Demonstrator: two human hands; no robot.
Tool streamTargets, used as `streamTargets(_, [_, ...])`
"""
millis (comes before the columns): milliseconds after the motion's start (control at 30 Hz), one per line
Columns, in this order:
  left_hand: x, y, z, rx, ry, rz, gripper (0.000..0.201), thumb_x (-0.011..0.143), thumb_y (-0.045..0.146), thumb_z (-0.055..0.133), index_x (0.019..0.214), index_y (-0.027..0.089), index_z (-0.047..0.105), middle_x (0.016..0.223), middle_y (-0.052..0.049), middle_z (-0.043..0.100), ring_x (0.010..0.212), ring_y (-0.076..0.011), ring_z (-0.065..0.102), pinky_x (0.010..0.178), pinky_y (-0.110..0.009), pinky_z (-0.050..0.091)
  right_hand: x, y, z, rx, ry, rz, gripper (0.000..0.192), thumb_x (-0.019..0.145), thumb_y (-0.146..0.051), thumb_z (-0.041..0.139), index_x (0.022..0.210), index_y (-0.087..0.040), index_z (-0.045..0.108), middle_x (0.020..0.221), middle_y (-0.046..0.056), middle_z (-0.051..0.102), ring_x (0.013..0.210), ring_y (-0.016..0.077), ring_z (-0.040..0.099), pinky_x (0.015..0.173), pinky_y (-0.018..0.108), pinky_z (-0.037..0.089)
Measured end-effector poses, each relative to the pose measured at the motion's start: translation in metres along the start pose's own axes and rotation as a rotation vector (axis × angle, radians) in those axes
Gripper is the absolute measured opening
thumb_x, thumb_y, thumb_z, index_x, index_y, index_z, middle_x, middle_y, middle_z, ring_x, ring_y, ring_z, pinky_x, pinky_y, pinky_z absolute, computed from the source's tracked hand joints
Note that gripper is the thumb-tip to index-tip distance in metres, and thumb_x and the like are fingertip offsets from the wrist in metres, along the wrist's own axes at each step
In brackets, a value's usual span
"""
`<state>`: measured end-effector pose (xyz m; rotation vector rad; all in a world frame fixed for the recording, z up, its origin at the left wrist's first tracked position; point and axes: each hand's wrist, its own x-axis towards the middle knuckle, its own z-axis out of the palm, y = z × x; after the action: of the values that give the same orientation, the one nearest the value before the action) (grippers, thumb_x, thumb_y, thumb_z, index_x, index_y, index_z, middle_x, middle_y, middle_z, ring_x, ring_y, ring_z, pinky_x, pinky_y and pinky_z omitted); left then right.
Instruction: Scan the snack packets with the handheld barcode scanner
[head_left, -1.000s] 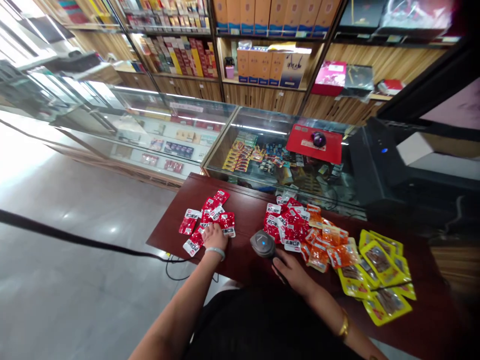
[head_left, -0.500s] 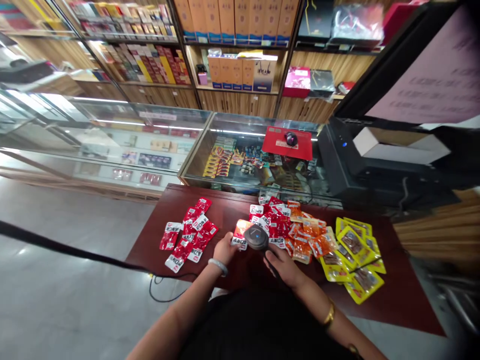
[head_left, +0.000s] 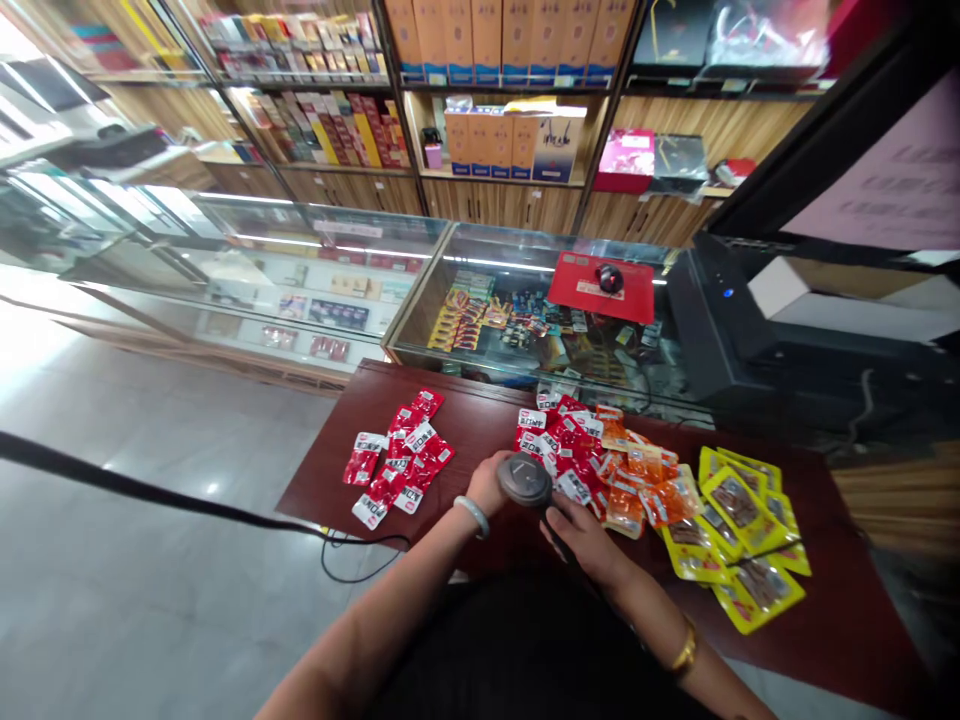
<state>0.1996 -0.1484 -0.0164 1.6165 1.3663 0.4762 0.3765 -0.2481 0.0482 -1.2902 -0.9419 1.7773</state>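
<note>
In my right hand (head_left: 589, 540) is a dark handheld barcode scanner (head_left: 525, 481), fingers wrapped round its handle and its head pointing left. Close against the scanner's head is my left hand (head_left: 490, 487); its fingers are hidden behind the head, so whether they hold a packet does not show. Just beyond both hands lies a pile of small red and white snack packets (head_left: 568, 445). Orange snack packets (head_left: 649, 465) adjoin it on the right, with larger yellow snack packets (head_left: 739, 497) farther right. Another group of red packets (head_left: 405, 455) lies left of my left hand.
The dark red table (head_left: 322, 470) meets a glass display case (head_left: 420, 290), on which a red mat (head_left: 566, 285) carries a computer mouse (head_left: 610, 279). A black machine (head_left: 720, 330) with an open white box (head_left: 840, 300) stands right. A black cable (head_left: 345, 575) hangs at the table's left.
The view has shifted left. A red packet between my left fingers and the scanner was visible earlier and is out of sight now. My left hand is closer to the scanner's head.
</note>
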Motion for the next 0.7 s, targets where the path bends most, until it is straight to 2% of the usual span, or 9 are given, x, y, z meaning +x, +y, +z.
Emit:
streamTargets(67, [-0.014,-0.018,-0.025,0.145,0.088,-0.083,0.026,0.081,0.023,0.065,0.107,0.019,0.065,0.109,-0.007,0.071,0.101,-0.0195,0.065,0.093,-0.032,0.048,0.005,0.003,0.003,-0.023,-0.027,0.010,0.052,0.085,-0.064,0.061,0.114,-0.020,0.062,0.064,-0.004,0.048,0.051,0.0103,0.040,0.046,0.021,0.030])
streamTargets(167, [-0.038,-0.050,-0.060,0.432,0.219,-0.294,0.036,0.082,0.033,0.067,0.114,0.019,0.062,0.117,-0.011,0.068,0.114,-0.0251,0.059,0.102,-0.038,0.041,0.014,0.009,0.009,-0.078,-0.112,0.021,0.054,0.087,-0.065,0.058,0.115,-0.019,0.061,0.060,-0.006,0.047,0.047,0.0097,0.039,0.044,0.021,0.029])
streamTargets(300, [-0.048,-0.073,-0.081,0.584,0.271,-0.399,0.048,0.086,0.043,0.062,0.125,0.016,0.056,0.124,-0.014,0.062,0.123,-0.0280,0.053,0.106,-0.038,0.036,0.032,0.015,0.023,-0.157,-0.187,-0.004,0.051,0.089,-0.063,0.056,0.110,-0.017,0.062,0.058,-0.005,0.049,0.046,0.0095,0.040,0.043,0.021,0.031])
streamTargets(400, [-0.034,-0.070,-0.090,0.625,0.320,-0.423,0.061,0.087,0.043,0.059,0.140,0.017,0.045,0.132,-0.016,0.055,0.124,-0.0293,0.051,0.104,-0.038,0.036,0.047,0.018,0.036,-0.179,-0.200,-0.026,0.052,0.088,-0.062,0.058,0.112,-0.017,0.063,0.058,-0.005,0.050,0.048,0.0101,0.042,0.044,0.021,0.033])
streamTargets(467, [-0.020,-0.064,-0.099,0.669,0.299,-0.424,0.064,0.087,0.036,0.059,0.146,0.025,0.040,0.137,-0.015,0.050,0.123,-0.0304,0.050,0.101,-0.040,0.038,0.054,0.021,0.043,-0.171,-0.212,-0.024,0.053,0.087,-0.063,0.058,0.115,-0.017,0.062,0.057,-0.005,0.049,0.047,0.0100,0.042,0.043,0.021,0.033])
streamTargets(567, [-0.001,-0.054,-0.117,0.751,0.163,-0.389,0.058,0.085,0.026,0.058,0.141,0.037,0.047,0.142,-0.012,0.044,0.124,-0.0328,0.047,0.097,-0.043,0.039,0.059,0.025,0.048,-0.157,-0.221,0.001,0.054,0.087,-0.064,0.057,0.116,-0.018,0.061,0.056,-0.006,0.048,0.044,0.0092,0.040,0.041,0.020,0.031])
streamTargets(700, [0.014,-0.050,-0.136,0.843,0.073,-0.370,0.046,0.079,0.025,0.064,0.125,0.032,0.060,0.136,-0.012,0.047,0.124,-0.0329,0.045,0.099,-0.044,0.038,0.060,0.028,0.049,-0.156,-0.211,0.033,0.053,0.085,-0.066,0.058,0.109,-0.019,0.061,0.055,-0.006,0.049,0.042,0.0090,0.040,0.039,0.020,0.031])
